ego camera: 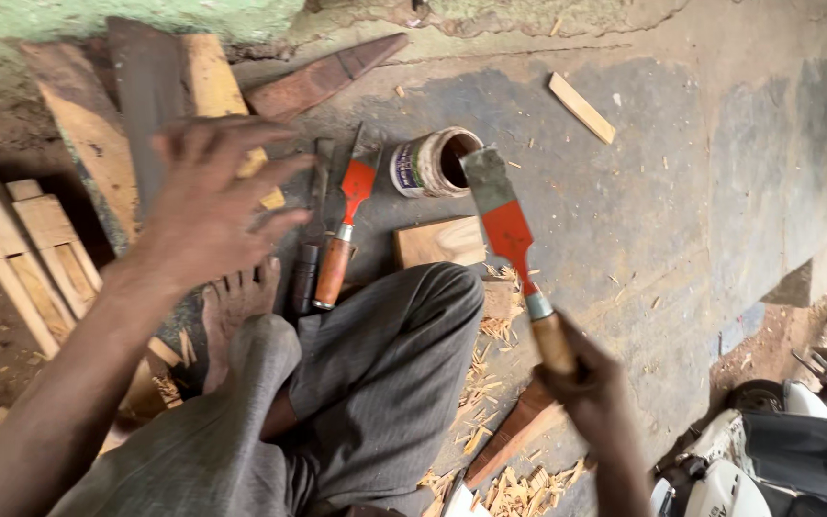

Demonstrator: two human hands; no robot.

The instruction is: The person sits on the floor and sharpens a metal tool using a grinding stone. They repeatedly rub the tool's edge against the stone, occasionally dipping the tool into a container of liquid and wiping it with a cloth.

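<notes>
Your right hand (593,383) is closed tight around the wooden handle of a big chisel (514,249). The grip sits at the very bottom of the handle. From there the red part and the flat grey blade point up and away from you, so the sharp end stays far from your body. The blade tip hangs in the air right by the mouth of a small tin can (435,163) that lies on its side on the floor (681,191).

Your left hand (211,206) is open, with the fingers spread wide. It holds nothing. It floats above the floor, and it looks a bit blurry.

Just past that open hand, toward the can, a second, smaller chisel (345,235) with a red blade lies flat on the floor. A dark tool (310,239) lies next to it. Your bare foot (232,316) rests below the open hand. A small wood block (439,241) lies between your knee and the can. Long planks (98,124) lean near the wall behind your open hand. Wood chips (490,383) lie near your closed grip, most likely cut off while carving.
</notes>
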